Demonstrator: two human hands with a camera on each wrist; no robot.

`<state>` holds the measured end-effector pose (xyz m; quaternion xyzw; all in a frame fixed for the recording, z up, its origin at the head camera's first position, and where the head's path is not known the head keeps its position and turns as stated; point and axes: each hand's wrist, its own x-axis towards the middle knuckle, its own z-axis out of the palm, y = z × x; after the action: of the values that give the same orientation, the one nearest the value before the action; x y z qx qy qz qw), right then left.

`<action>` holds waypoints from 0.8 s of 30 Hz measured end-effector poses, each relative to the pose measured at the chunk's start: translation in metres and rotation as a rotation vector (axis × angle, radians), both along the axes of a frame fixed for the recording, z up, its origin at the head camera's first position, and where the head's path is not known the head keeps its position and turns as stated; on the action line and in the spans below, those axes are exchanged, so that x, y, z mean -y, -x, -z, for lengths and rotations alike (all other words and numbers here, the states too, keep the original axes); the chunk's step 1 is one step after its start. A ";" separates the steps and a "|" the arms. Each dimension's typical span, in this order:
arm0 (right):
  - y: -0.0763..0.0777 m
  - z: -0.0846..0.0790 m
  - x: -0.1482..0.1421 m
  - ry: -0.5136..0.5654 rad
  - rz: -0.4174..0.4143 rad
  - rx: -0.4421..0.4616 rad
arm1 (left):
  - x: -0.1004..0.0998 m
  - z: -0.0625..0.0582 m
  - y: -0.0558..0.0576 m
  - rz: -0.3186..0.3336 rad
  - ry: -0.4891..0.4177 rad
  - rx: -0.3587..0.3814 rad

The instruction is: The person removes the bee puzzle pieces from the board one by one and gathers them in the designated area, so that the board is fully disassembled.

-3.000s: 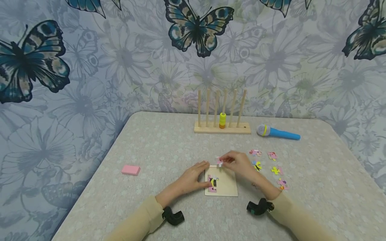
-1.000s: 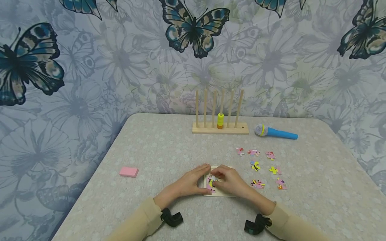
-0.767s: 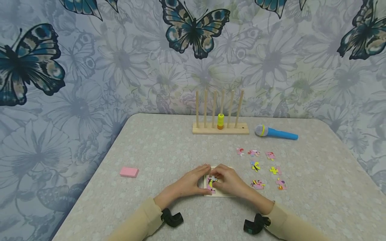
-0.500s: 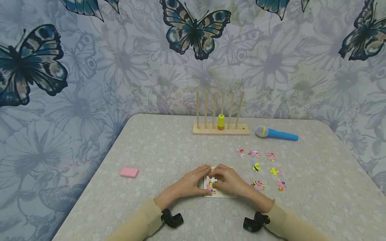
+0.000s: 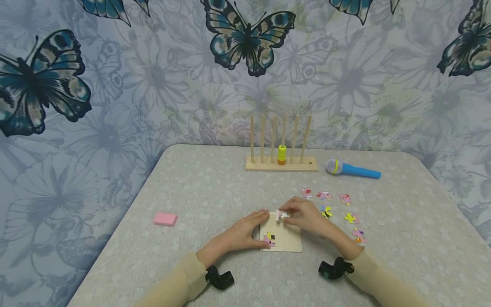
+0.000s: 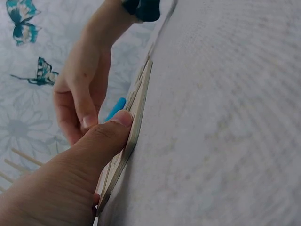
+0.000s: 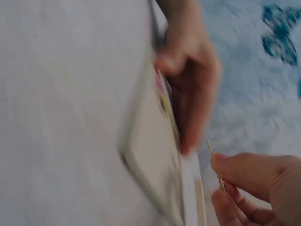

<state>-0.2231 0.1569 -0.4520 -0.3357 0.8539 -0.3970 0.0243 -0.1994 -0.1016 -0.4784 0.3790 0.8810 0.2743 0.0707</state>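
In the head view, my left hand (image 5: 239, 234) is at the left side of a pale wooden puzzle board (image 5: 289, 241). Its thumb lies over the lower left and its fairly straight fingers reach the far left corner. Beside the thumb, a pink, yellow and black jigsaw piece (image 5: 270, 239) lies in the board. My right hand (image 5: 304, 215) pinches a pink-and-white jigsaw piece (image 5: 279, 215) over the board's far part. That piece shows edge-on, as a thin sliver (image 7: 221, 181), between thumb and fingers in the right wrist view.
Several loose jigsaw pieces (image 5: 350, 218) lie right of the board, some partly behind my right hand. A wooden peg stand (image 5: 281, 164) with yellow and orange rings and a blue toy microphone (image 5: 354, 169) stand farther back. A pink block (image 5: 166, 219) lies at left.
My right hand was low over the board's left part half a second ago; it has risen to the right with a piece. Less of the board's left column is filled. My left hand stays put.
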 end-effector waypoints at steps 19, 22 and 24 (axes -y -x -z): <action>0.012 0.007 -0.073 -0.171 0.119 0.033 | -0.004 0.003 -0.013 -0.013 0.004 -0.007; 0.012 0.008 -0.072 -0.166 0.116 -0.019 | -0.005 0.005 -0.015 -0.022 0.005 -0.015; 0.009 0.007 -0.066 -0.122 0.104 -0.042 | -0.006 0.006 -0.016 -0.026 0.007 -0.028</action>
<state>-0.2322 0.2232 -0.4588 -0.2970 0.8931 -0.3379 0.0063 -0.1837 -0.0957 -0.4846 0.3709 0.8878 0.2667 0.0559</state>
